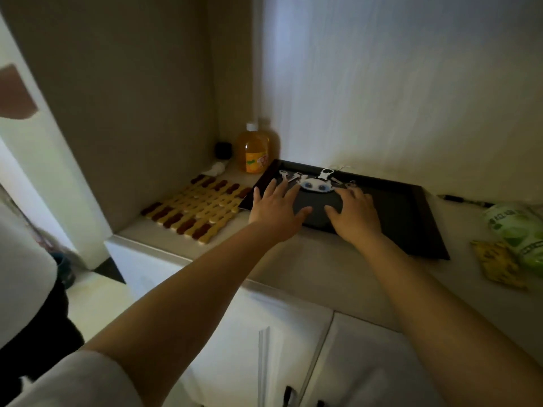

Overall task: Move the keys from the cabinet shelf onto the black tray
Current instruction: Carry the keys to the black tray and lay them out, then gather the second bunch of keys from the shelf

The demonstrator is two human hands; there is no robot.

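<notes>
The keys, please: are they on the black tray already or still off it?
On it. The keys, with their charms, lie on the black tray near its far rim, just beyond both open hands.

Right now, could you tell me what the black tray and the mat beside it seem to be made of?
Black tray: probably lacquered wood or plastic, judging by its dark rigid raised rim and smooth, faintly reflective floor. Mat: likely wood, with small interlocked light and dark brown pieces in a matte finish.

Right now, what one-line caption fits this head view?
Both open hands, left hand and right hand, hover over the black tray, where the keys already lie at its far edge.
</notes>
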